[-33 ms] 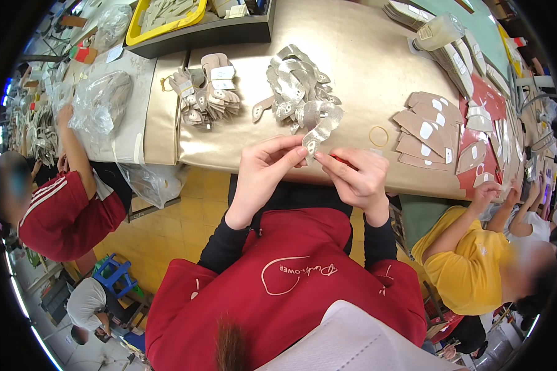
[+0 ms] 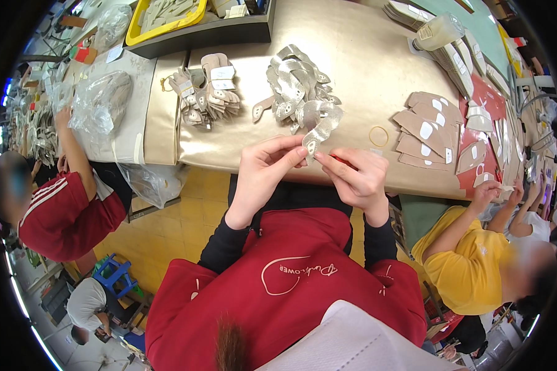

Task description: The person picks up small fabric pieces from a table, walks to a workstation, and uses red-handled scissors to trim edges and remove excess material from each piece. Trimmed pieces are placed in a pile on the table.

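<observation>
My left hand (image 2: 263,170) pinches the tip of a curved, shiny silver-gold strap piece (image 2: 323,128) between thumb and fingers. That tip is pale and has small holes. At its right side, my right hand (image 2: 360,176) is closed around a small red tool (image 2: 343,161), mostly hidden by the fingers, so its kind cannot be made out. Just beyond my hands lies a heap of similar metallic strap pieces (image 2: 289,83). One separate piece (image 2: 263,109) sticks out at the heap's left.
Left of the heap sit bundled beige pieces (image 2: 220,86). A black tray (image 2: 241,32) holds a yellow basket (image 2: 199,17). To the right are a rubber band (image 2: 379,136), flat beige pieces (image 2: 414,127) and a plastic bottle (image 2: 438,34). Co-workers sit on both sides.
</observation>
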{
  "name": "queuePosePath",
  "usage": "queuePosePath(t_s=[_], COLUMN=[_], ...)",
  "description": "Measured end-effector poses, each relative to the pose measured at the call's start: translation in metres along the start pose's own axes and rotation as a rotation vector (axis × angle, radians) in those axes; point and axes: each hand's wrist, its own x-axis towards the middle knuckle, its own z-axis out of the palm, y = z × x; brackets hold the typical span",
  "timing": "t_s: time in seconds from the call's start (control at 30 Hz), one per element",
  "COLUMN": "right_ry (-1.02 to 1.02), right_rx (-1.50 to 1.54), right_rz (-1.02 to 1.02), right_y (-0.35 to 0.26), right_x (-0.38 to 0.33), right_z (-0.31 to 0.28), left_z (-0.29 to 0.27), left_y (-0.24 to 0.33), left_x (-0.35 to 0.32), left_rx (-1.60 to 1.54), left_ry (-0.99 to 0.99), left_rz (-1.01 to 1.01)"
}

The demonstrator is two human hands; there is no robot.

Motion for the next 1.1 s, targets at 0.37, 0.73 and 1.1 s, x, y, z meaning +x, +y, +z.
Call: queuePosePath(t_s=[0.37, 0.73, 1.1], right_ry=[0.003, 0.201, 0.062], right_rx=[-0.036, 0.01, 0.19], right_rz=[-0.029, 0.137, 0.652], right_y=[-0.001, 0.009, 0.012], right_x=[0.006, -0.006, -0.009], right_z=[0.0, 0.005, 0.027], left_z=[0.0, -0.009, -0.063], left_y=[-0.003, -0.018, -0.061], left_x=[0.004, 0.007, 0.029], left_rx=[-0.012, -0.211, -1.015], left_ry=[0.009, 0.097, 0.143], left_rz=[-0.006, -0.093, -0.4])
